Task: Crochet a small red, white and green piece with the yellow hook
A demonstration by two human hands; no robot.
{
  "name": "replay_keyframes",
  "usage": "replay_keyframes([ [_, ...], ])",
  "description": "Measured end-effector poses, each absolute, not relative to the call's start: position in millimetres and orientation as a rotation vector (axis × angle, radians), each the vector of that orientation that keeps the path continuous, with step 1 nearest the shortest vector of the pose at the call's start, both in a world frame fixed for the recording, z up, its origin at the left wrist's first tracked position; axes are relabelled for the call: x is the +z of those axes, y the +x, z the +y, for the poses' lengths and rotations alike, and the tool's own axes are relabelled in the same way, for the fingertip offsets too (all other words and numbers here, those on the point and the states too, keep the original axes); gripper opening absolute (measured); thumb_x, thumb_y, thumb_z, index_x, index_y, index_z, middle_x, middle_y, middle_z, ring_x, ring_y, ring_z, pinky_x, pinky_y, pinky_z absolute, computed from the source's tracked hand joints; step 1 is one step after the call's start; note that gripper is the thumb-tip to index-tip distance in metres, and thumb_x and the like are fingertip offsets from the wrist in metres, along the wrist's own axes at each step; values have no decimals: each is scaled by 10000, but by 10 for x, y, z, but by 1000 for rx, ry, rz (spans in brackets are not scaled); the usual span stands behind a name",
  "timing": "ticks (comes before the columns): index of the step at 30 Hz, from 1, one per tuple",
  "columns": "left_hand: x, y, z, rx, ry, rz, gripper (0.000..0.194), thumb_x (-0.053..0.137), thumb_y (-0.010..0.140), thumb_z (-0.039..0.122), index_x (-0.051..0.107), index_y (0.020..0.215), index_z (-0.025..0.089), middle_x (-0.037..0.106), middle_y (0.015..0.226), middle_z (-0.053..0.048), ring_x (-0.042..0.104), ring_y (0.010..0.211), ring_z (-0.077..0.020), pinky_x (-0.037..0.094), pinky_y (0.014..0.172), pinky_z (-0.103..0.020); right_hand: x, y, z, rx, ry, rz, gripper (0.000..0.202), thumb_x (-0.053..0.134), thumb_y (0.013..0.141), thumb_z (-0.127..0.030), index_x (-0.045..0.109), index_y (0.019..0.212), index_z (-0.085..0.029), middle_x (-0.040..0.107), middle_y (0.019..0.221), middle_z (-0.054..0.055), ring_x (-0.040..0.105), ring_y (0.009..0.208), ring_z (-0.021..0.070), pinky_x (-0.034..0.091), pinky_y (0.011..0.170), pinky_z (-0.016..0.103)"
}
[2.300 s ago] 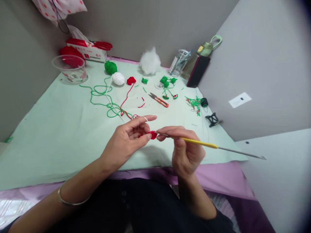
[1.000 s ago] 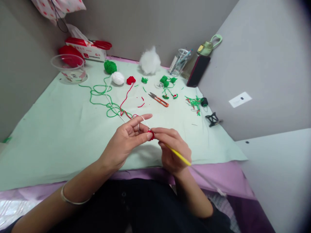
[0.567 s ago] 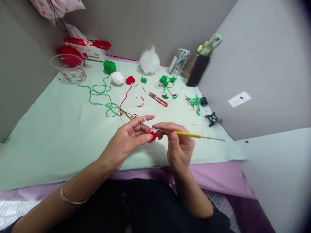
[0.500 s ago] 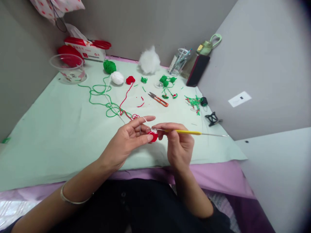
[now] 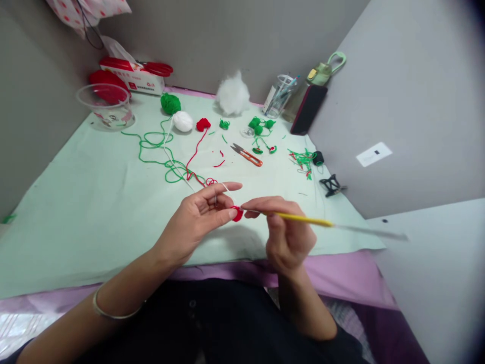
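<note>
Tabletop [image 5: 76, 212] covered in pale green cloth [image 5: 125, 242] spreads before you, with purple fabric [image 5: 341, 275] along its near edge. Your left hand [image 5: 195, 217] and right hand [image 5: 290, 232] are raised over the near part, close beside each other, both pinching. At the far left, you have a tissue box [image 5: 146, 85] with a clear plastic tub [image 5: 113, 120] nearer to you. At the far right, a dark phone [image 5: 308, 110] leans in front of a green-lidded bottle [image 5: 320, 75], just right of a clear cup [image 5: 270, 102] holding pens. White stuffing [image 5: 233, 95] sits in a tuft at the far middle.

Your right thumb and fingers pinch the yellow-handled crochet hook [image 5: 303, 219]; its blurred bare shaft points right. Left of the stuffing lie a green yarn ball [image 5: 171, 103] and, nearer, a white yarn ball [image 5: 182, 122], whose white strand [image 5: 190, 186] runs to your left hand and over your extended index finger. Orange-handled snips [image 5: 247, 154] lie beyond your hands. A smaller red yarn ball [image 5: 203, 124] lies right of the white one.

Your left thumb and fingers pinch a small red crocheted piece [image 5: 237, 214] between your hands, above the tabletop; your fingertips partly hide where the hook meets it.
</note>
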State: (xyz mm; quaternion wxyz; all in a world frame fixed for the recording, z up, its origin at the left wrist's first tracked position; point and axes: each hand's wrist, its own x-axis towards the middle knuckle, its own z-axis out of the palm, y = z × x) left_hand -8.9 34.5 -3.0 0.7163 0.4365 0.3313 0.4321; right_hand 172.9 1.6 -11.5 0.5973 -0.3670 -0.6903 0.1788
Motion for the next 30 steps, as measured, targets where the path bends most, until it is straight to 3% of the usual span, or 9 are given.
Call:
replay_keyframes([
  [6, -43, -53, 316, 944, 797, 685, 462, 876, 811, 248, 762, 1259, 244, 706, 845, 18, 659, 854, -132, 504, 879, -268, -230, 1693, -24, -65, -957, -1893, 400, 694, 934, -85, 736, 1255, -320, 759, 1117, 47, 744, 1016, 202, 643, 829, 328],
  [8, -24, -55, 323, 883, 702, 665, 442, 881, 805, 265, 776, 1233, 225, 713, 859, 7, 646, 828, -122, 499, 838, -255, -235, 1669, -23, -41, -956, -1811, 363, 690, 941, -105, 755, 1219, -330, 748, 1105, 45, 738, 1011, 207, 642, 825, 342],
  [11, 1, -68, 345, 863, 668, 694, 402, 884, 798, 253, 798, 1190, 219, 704, 849, 10, 616, 794, -105, 476, 784, -231, -195, 1643, 8, 227, -917, -1553, 251, 570, 1024, -171, 756, 1150, -283, 741, 984, 45, 714, 833, 182, 621, 710, 352],
  [13, 12, -71, 350, 915, 716, 715, 371, 883, 794, 230, 811, 1157, 223, 687, 811, 21, 610, 790, -104, 471, 793, -231, -162, 1628, 42, 441, -884, -1411, 226, 532, 1050, -217, 753, 1078, -255, 723, 901, 35, 674, 712, 158, 590, 632, 336],
  [15, 13, -66, 344, 954, 768, 710, 366, 886, 782, 217, 816, 1142, 228, 686, 808, 21, 621, 803, -118, 482, 830, -253, -140, 1613, 72, 550, -877, -1372, 202, 556, 1045, -255, 756, 1025, -244, 732, 906, 40, 677, 720, 159, 587, 627, 331],
  [23, -43, -7, 304, 1010, 815, 738, 419, 893, 778, 234, 807, 1187, 250, 698, 834, 19, 645, 840, -138, 496, 916, -302, -211, 1542, 41, 469, -931, -1427, 205, 577, 1032, -193, 760, 1089, -268, 736, 925, 25, 694, 729, 147, 612, 670, 323],
  [27, -62, 33, 295, 988, 696, 716, 431, 902, 769, 268, 803, 1185, 217, 721, 842, -7, 653, 851, -153, 516, 885, -303, -290, 1530, 16, 83, -958, -1645, 326, 671, 959, -113, 770, 1191, -319, 736, 1078, 59, 728, 961, 204, 635, 793, 344],
  [30, -72, 9, 329, 867, 598, 676, 365, 903, 773, 291, 832, 1120, 204, 717, 851, -22, 624, 788, -127, 518, 805, -264, -268, 1568, 39, 164, -945, -1559, 278, 646, 976, -129, 776, 1152, -300, 739, 1020, 54, 727, 904, 198, 626, 769, 347],
])
